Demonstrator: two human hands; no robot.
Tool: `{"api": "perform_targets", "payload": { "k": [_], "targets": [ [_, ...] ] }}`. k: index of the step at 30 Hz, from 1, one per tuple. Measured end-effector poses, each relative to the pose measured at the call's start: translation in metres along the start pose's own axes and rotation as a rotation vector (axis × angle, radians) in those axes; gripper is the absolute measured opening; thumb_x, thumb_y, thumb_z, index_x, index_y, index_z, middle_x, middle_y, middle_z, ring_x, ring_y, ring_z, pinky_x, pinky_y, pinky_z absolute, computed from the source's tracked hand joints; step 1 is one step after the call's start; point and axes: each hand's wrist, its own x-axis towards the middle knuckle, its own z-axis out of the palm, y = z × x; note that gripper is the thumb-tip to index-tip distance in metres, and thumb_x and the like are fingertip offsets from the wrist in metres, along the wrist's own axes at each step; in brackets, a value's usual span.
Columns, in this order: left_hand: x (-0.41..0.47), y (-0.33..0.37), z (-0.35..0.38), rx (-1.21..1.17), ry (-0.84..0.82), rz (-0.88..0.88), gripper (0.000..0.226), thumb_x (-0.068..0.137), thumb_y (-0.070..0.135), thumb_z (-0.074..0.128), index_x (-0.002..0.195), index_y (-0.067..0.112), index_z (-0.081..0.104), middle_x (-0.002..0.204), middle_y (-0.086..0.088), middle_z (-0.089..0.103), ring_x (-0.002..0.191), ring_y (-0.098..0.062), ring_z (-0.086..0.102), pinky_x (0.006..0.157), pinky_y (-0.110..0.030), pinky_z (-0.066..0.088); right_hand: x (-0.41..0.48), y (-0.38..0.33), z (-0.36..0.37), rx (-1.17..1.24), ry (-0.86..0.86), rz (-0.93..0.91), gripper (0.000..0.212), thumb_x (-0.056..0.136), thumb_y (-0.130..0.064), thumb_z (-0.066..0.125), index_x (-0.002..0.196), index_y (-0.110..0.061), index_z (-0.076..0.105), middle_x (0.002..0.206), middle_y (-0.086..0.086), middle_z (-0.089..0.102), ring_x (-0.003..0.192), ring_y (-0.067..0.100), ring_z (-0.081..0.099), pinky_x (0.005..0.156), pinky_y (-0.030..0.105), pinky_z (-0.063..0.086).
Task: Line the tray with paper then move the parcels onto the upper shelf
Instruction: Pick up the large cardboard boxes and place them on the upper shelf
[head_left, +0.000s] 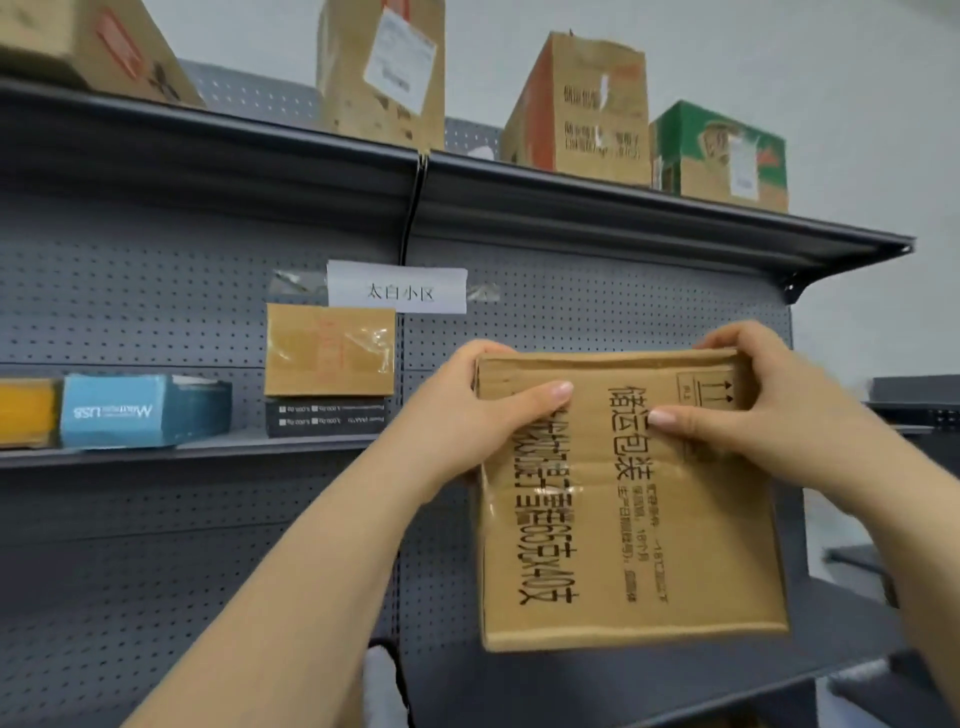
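under upper shelf (623, 205), grips (462, 415) (779, 415) hold parcel (628, 530), prob. midair.

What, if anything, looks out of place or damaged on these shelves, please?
The blue box on the middle shelf sits upside down, its print inverted. The carton gripped by the left hand and right hand is turned sideways and creased near its top. Nothing looks spilled.
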Motion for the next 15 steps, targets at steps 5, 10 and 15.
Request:
{"api": "perform_targets", "payload": {
  "k": [5,10,15],
  "targets": [
    [0.029,0.033,-0.028,0.035,0.058,0.038,0.053,0.066,0.064,0.075,0.109,0.045,0.052,0.101,0.013,0.07,0.088,-0.013,0.071,0.075,-0.042,0.06,0.038,-0.031,-0.01,-0.027,0.046,-0.099,0.072,0.059,-0.063,0.074,0.116,-0.035,0.042,0.095,-0.016,0.059,0.083,0.001,0.057,0.061,0.024,0.046],
    [0.071,0.039,-0.044,0.078,0.113,0.104,0.056,0.075,0.055,0.073,0.122,0.037,0.048,0.108,0.009,0.065,0.093,-0.012,0.066,0.07,-0.033,0.056,0.087,-0.033,0.005,0.057,0.078,-0.167,0.072,0.064,-0.058,0.078,0.12,-0.031,0.041,0.097,-0.014,0.059,0.087,0.004,0.058,0.065,0.025,0.048],
    [0.12,0.007,-0.04,0.124,0.224,0.121,0.067,0.073,0.058,0.074,0.129,0.035,0.044,0.117,0.009,0.06,0.104,-0.013,0.061,0.084,-0.039,0.055,0.142,-0.009,0.04,0.122,0.079,-0.188,0.072,0.065,-0.054,0.079,0.121,-0.033,0.04,0.106,-0.012,0.058,0.094,0.009,0.058,0.068,0.026,0.05]
  ]
}}
